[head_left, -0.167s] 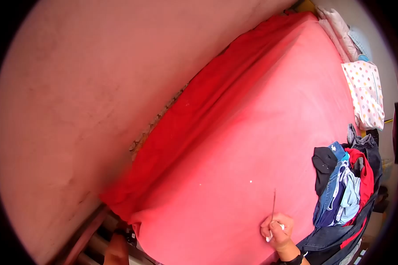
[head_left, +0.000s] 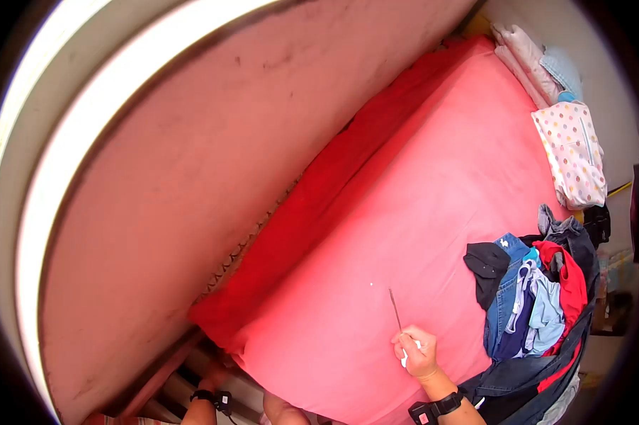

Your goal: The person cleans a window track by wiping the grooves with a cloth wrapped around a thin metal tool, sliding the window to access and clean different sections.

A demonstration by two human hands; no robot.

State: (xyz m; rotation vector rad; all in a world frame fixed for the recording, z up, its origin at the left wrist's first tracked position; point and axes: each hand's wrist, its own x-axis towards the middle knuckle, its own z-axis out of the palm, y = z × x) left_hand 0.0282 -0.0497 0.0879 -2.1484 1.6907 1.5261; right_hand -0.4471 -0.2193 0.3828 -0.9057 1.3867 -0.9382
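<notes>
The rod (head_left: 394,309), thin, straight and dark, rises out of the curled right fingers (head_left: 409,340), its far tip beyond them and leaning slightly left. The white piece (head_left: 404,360), mostly hidden, shows between and just below the fingers.

The right grip (head_left: 420,354) partly hides the white item (head_left: 404,360); the bottom edge crops 2 forearms (head_left: 441,388).

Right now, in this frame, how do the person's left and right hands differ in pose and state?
The right hand is closed around a thin rod, whereas the left hand's fingers are too dim to read. The right hand is over the pink sheet in bright light; the left hand is beyond its lower-left edge, in shadow. Both wear a black band at the wrist.
</notes>
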